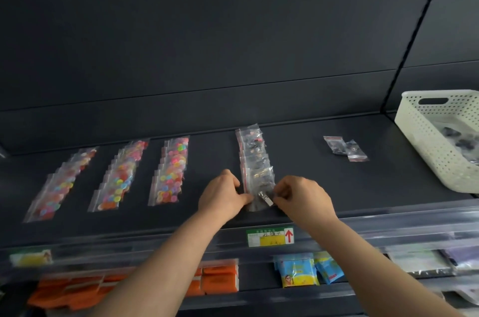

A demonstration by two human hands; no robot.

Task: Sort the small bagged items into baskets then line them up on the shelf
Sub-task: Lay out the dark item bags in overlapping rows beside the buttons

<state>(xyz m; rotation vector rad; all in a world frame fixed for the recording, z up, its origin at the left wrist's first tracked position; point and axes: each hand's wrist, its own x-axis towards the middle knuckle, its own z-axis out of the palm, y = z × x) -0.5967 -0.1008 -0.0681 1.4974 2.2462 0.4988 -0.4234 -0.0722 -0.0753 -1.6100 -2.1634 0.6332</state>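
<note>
Where the dark-item row [255, 158] ends near, two hands pinch the clear bag [259, 203].
Both the left hand [223, 197] and the right hand [303, 197] have the grip clamped on its edges; it lies on the shelf [337, 187].

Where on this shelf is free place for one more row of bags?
Bare shelf lies between the dark-bag row and the two loose bags, and in front of those, beside the basket. A narrower strip lies left of that row. The three colourful rows are crowded.
</note>
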